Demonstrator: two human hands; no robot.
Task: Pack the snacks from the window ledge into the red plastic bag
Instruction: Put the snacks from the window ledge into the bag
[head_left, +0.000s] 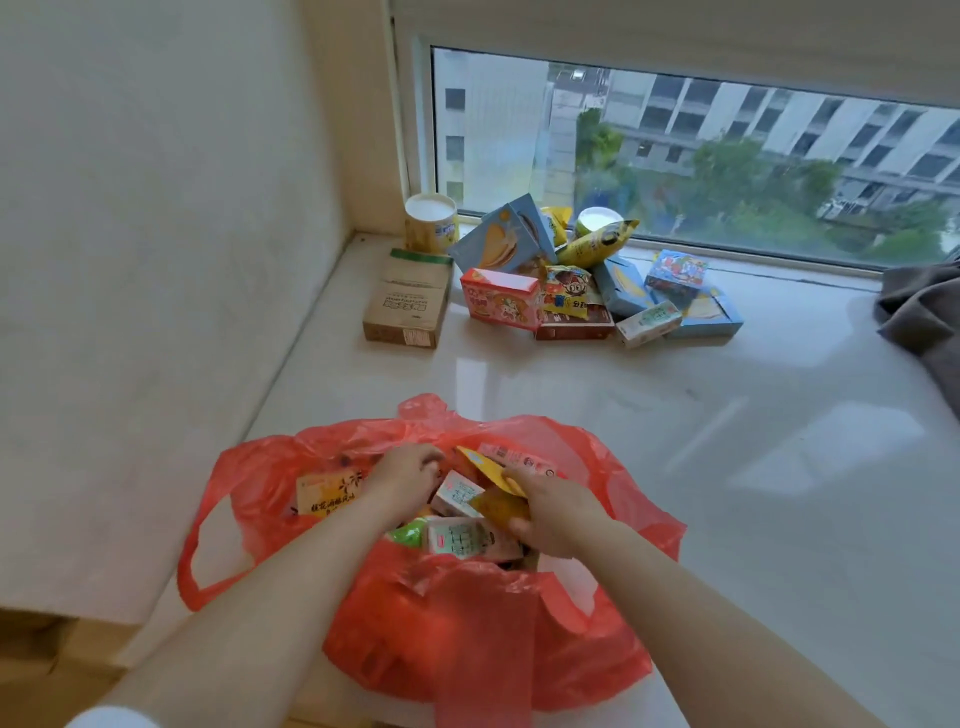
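On the pale window ledge (675, 441), close to the person, sits the red plastic bag (467, 623), open and already part full. The left hand (402, 475) reaches down into the bag; its fingers are curled, but what they hold, if anything, cannot be told. The right hand (553, 512) pinches a yellow packet (493, 480) at the mouth of the bag. This step looks like tucking snacks down inside. Many snacks wait by the glass: a brown box (408, 301), a pink box (501, 299), blue boxes (506, 236). Next, a hand should let go, reach far forward and fetch another one.
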